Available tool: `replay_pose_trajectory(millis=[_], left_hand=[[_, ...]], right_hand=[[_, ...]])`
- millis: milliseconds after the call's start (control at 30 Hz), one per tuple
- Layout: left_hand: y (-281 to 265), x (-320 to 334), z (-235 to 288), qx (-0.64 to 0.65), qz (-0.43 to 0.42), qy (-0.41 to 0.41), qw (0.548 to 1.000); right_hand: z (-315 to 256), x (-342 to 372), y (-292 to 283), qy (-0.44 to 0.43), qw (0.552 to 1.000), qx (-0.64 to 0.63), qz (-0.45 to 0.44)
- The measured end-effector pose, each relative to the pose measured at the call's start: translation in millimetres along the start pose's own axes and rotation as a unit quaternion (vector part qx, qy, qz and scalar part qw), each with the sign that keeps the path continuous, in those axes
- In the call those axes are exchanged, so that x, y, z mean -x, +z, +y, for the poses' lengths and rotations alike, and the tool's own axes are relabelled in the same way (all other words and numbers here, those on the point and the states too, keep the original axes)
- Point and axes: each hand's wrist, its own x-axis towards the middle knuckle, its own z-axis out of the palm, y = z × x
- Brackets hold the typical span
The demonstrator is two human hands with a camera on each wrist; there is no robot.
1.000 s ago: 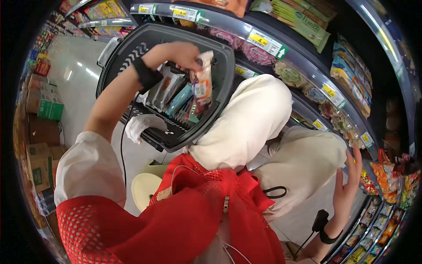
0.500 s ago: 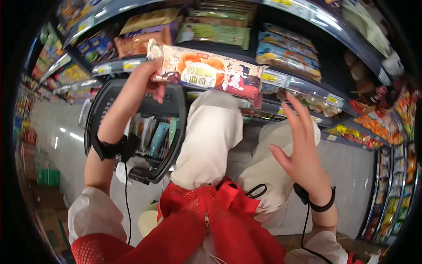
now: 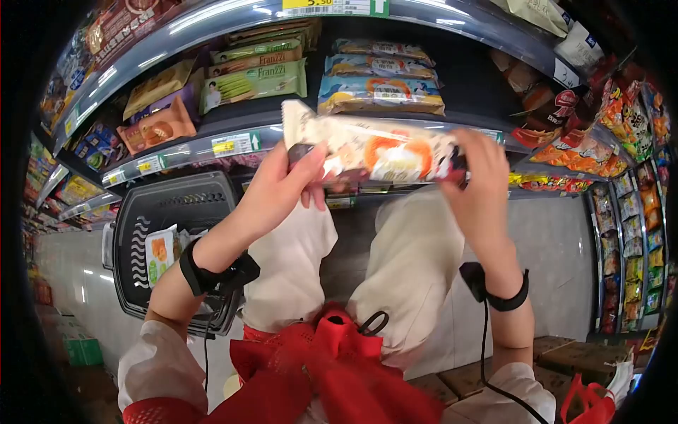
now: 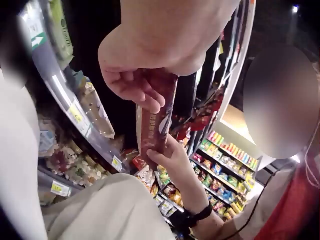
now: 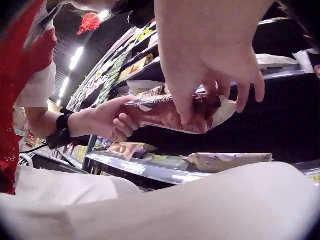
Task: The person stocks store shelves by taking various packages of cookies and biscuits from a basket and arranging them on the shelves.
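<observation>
A long cream and dark red snack packet point(image 3: 381, 152) is held level in front of the shelf, an orange ring pictured on it. My left hand point(image 3: 286, 173) grips its left end between thumb and fingers, and my right hand point(image 3: 480, 191) pinches the right end. In the left wrist view the packet's dark red side point(image 4: 155, 122) shows, with the left hand point(image 4: 145, 55) at the near end and the right hand point(image 4: 175, 162) at the far one. From the right wrist, the packet point(image 5: 165, 112) spans between the right hand point(image 5: 215, 65) and left hand point(image 5: 107, 120).
At the left stands a dark basket point(image 3: 176, 187) holding several packets. Beyond the held packet, a shelf bears green packets point(image 3: 254, 86) and blue packets point(image 3: 381, 92). My knees are below the hands. Further snack racks point(image 3: 635, 247) stand at the right, cartons point(image 3: 459, 378) behind me.
The packet has been lifted out of the basket by my left hand and brought to the right, before the shelf. My right hand has moved over and taken its other end.
</observation>
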Motion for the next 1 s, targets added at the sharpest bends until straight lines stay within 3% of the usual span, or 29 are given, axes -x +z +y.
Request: replay_pose_trajectory(millis=[133, 200, 233, 267, 300, 400, 500, 533, 567, 633, 667, 800, 900, 1000], left_hand=[[11, -51, 1, -0.065, 0.070, 0.131, 0.987], [4, -92, -4, -0.137, 0.105, 0.174, 0.970], [-3, -113, -1, -0.218, 0.114, 0.198, 0.949], [-10, -134, 2, -0.298, 0.123, 0.220, 0.921], [-15, -153, 4, -0.375, 0.131, 0.242, 0.885], [-17, -196, 8, -0.503, 0.108, 0.199, 0.834], [-10, -207, 18, -0.612, -0.027, 0.124, 0.781], [-20, -230, -7, -0.666, -0.054, 0.156, 0.727], [-10, -220, -8, -0.668, -0.060, 0.094, 0.735], [-6, -216, -13, -0.673, -0.040, 0.084, 0.734], [-11, -221, -22, -0.674, -0.023, 0.133, 0.726], [-14, -224, -25, -0.669, -0.036, 0.144, 0.728], [-21, -231, -34, -0.715, -0.075, 0.176, 0.673], [-13, -224, -24, -0.687, -0.049, 0.150, 0.709]], right_hand=[[50, -56, 11, -0.015, 0.998, -0.042, 0.051], [78, -91, 32, -0.004, 0.998, 0.014, 0.055], [91, -113, 43, 0.027, 0.998, 0.036, 0.041], [111, -132, 59, -0.020, 0.996, 0.065, 0.052], [122, -155, 69, 0.026, 0.994, 0.107, -0.019], [150, -205, 98, 0.087, 0.961, 0.190, -0.179], [161, -230, 120, 0.078, 0.957, 0.185, -0.210], [165, -235, 128, 0.074, 0.957, 0.182, -0.212], [169, -240, 134, 0.069, 0.959, 0.178, -0.210], [173, -248, 144, 0.062, 0.961, 0.169, -0.210], [175, -251, 149, 0.059, 0.963, 0.165, -0.206], [179, -261, 160, 0.049, 0.970, 0.149, -0.188], [181, -266, 163, 0.041, 0.975, 0.134, -0.173], [184, -266, 163, 0.037, 0.977, 0.128, -0.163]])
